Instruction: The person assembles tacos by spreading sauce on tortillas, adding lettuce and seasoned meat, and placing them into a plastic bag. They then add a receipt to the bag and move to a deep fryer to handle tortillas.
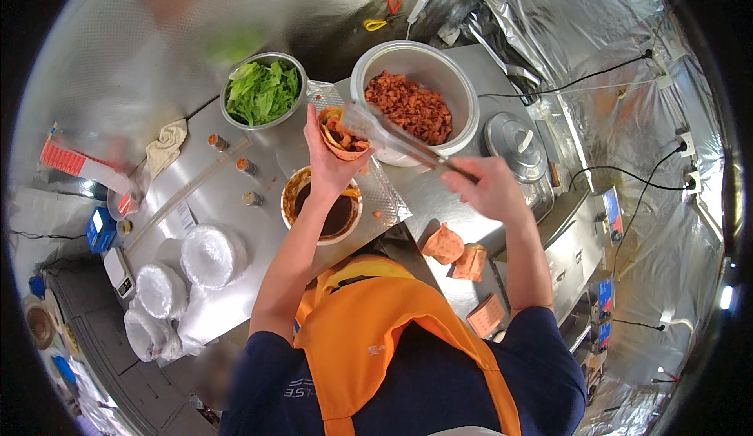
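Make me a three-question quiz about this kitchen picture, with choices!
1. Where is the bowl of lettuce?
A. left of the big white pot
B. on the floor
C. inside the pot

2. What colour is the apron?
A. green
B. orange
C. white

3. What is the left hand doing?
A. resting flat
B. holding a filled wrap
C. gripping scissors

Answers: 1 A, the green bowl sits on the counter left of the pot. 2 B, the apron is bright orange. 3 B, its fingers cup the wrap while the right hand holds tongs over it.
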The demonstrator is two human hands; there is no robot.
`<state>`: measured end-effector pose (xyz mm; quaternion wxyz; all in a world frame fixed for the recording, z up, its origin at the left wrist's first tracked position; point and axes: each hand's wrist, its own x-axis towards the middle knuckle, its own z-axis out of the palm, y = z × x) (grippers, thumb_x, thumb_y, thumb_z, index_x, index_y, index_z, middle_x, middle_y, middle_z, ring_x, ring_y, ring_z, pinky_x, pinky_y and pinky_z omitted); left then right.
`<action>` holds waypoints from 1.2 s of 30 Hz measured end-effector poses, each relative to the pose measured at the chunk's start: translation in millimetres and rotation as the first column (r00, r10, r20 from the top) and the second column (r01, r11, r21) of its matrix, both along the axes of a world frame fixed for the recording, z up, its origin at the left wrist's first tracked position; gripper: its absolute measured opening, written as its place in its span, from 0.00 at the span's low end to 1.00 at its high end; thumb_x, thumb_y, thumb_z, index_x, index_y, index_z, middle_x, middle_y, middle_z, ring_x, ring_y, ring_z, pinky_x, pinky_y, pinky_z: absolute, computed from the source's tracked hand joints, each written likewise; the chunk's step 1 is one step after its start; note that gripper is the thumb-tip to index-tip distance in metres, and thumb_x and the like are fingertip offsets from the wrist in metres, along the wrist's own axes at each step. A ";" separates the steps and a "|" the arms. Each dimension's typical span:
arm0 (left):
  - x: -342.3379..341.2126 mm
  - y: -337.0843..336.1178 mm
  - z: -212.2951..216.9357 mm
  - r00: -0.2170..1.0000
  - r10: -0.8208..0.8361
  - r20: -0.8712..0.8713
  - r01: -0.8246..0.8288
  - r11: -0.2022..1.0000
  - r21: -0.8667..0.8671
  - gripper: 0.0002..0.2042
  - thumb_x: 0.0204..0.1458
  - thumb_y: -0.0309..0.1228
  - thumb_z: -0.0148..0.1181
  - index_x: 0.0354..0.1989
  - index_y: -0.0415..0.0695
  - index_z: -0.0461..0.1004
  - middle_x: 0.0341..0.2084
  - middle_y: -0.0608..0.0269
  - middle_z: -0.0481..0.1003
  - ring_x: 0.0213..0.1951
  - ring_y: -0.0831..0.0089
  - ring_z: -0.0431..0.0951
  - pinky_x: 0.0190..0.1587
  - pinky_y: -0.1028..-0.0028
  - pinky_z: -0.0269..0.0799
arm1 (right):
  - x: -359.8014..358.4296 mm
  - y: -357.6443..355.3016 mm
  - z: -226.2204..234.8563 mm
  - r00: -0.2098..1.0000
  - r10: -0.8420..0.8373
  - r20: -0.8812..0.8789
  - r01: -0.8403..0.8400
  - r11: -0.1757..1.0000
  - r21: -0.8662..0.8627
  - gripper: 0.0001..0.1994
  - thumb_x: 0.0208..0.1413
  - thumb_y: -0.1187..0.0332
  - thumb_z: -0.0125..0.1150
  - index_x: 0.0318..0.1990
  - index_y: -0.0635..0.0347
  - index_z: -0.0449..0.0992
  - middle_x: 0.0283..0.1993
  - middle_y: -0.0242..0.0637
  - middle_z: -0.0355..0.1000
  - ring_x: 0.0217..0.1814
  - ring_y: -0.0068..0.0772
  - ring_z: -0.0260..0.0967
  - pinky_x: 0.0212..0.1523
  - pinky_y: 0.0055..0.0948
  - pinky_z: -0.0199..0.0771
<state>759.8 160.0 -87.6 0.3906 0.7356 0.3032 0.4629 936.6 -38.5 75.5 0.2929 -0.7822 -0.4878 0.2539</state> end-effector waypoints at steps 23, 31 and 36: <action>-343.9 17.7 -32.1 0.898 0.440 0.010 -0.433 0.887 -0.162 0.61 0.35 0.24 0.82 0.77 0.40 0.43 0.62 0.51 0.58 0.60 0.57 0.68 0.64 0.63 0.70 | -300.6 134.9 -25.6 0.320 0.419 0.850 -0.735 0.676 -0.056 0.21 0.56 0.67 0.62 0.57 0.65 0.76 0.33 0.35 0.71 0.37 0.34 0.73 0.38 0.33 0.73; -568.3 62.6 -56.6 0.861 0.508 -0.017 -0.494 0.830 -0.259 0.66 0.36 0.30 0.84 0.77 0.33 0.34 0.64 0.43 0.60 0.65 0.53 0.66 0.67 0.60 0.66 | -507.9 203.1 -78.3 0.259 0.473 0.842 -0.861 0.508 -0.021 0.28 0.45 0.73 0.63 0.58 0.72 0.75 0.29 0.35 0.71 0.30 0.32 0.73 0.32 0.29 0.74; -747.2 133.0 -80.0 0.775 0.487 -0.403 -0.534 0.845 -0.005 0.55 0.34 0.30 0.80 0.71 0.27 0.51 0.56 0.41 0.67 0.58 0.44 0.68 0.63 0.56 0.68 | -670.2 263.9 -143.9 0.513 0.612 0.602 -0.759 0.651 -0.014 0.21 0.47 0.76 0.63 0.51 0.74 0.73 0.29 0.42 0.76 0.31 0.39 0.80 0.29 0.37 0.80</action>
